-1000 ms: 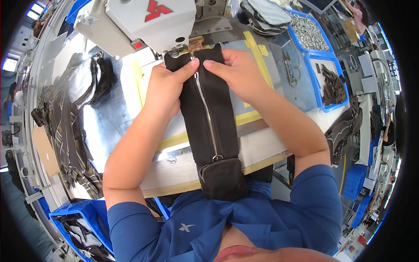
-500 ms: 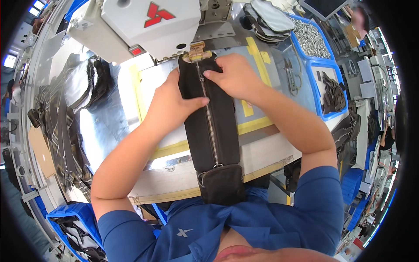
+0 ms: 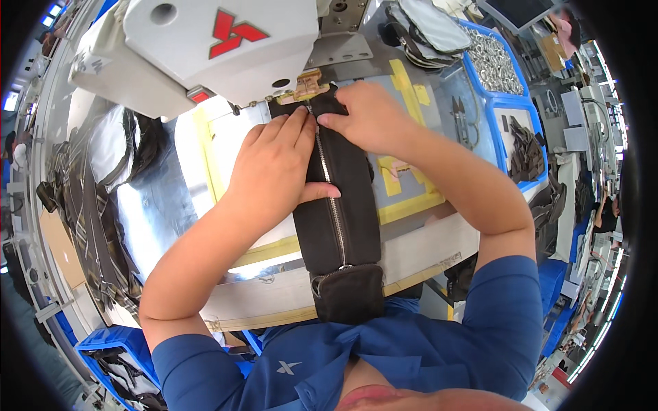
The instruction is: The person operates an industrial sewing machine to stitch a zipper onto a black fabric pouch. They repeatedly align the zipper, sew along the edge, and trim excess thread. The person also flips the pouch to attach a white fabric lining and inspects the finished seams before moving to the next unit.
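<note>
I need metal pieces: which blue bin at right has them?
The farther blue plastic bin, filled with silvery metal pieces; the nearer blue plastic bin holds dark strips.

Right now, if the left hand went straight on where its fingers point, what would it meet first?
The left hand would probably meet the brass-coloured clamp below the white sewing machine head. Depth is unclear, so it might instead pass under, along the black zippered piece.

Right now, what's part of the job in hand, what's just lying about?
Job, apparently:
black zippered fabric piece, left hand and right hand on it
white sewing machine at its far end

Lying about, untouched:
metal hardware
scissors
plaid fabric
dark strips
</note>
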{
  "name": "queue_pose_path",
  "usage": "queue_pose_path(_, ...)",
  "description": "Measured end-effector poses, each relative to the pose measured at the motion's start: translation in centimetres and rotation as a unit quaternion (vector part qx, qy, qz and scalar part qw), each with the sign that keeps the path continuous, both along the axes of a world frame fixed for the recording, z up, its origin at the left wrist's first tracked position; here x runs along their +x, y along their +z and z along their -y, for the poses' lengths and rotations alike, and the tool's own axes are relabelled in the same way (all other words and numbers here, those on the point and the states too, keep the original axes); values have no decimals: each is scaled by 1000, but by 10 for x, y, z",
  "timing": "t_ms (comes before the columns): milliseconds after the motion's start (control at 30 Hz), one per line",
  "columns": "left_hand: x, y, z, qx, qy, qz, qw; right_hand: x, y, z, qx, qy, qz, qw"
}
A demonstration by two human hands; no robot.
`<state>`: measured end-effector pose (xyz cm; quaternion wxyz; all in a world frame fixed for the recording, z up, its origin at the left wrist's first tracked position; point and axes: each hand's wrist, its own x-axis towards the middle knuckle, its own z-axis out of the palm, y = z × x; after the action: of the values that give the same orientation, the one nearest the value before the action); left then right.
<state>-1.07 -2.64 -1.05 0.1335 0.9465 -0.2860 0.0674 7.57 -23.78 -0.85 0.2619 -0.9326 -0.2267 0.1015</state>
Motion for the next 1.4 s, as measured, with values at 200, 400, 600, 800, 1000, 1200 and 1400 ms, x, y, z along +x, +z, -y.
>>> queue_pose_path(200, 7, 10, -2, 3, -2, -51, 999, -12, 8, 5, 5, 37, 320, 947)
queue_pose_path(400, 11, 2, -3, -45, -25, -40, 998, -37, 0, 8, 29, 203, 230, 951)
queue_pose_path(600, 12, 2, -2, -52, -23, -57, 997, -35, -3, 7, 7, 216, 148, 965)
queue_pose_path(800, 13, 4, -1, -47, -30, -58, 997, -31, 1, 7, 33, 216, 136, 966)
queue_pose_path(1000, 13, 4, -1, -41, -27, -58, 997, -31, 1, 6, 46, 208, 131, 968)
queue_pose_path(1200, 12, 1, -1, -38, -22, -62, 997, -32, 3, 6, 39, 198, 137, 970)
queue_pose_path(1400, 11, -2, -3, -51, -17, -56, 997, -32, 4, 5, 34, 203, 145, 968)
